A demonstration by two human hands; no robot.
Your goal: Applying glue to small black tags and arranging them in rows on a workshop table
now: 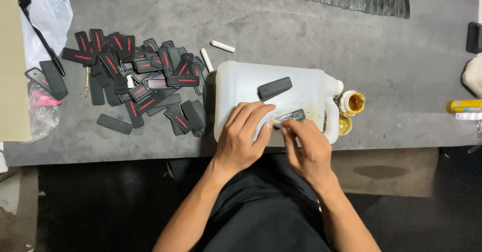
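Workshop: grey bench (391,56) w/ piled black tags (145,81).

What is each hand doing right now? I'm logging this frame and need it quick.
Left hand: fingers pressed down on a black strip lying on the white jug.
Right hand: pinched shut on a small white stick.

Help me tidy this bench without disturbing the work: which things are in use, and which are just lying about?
In use: left hand, right hand, black rubber strip, white plastic jug, open glue pot.

Lying about: pile of black strips, white sticks, clear plastic bag, yellow tube.
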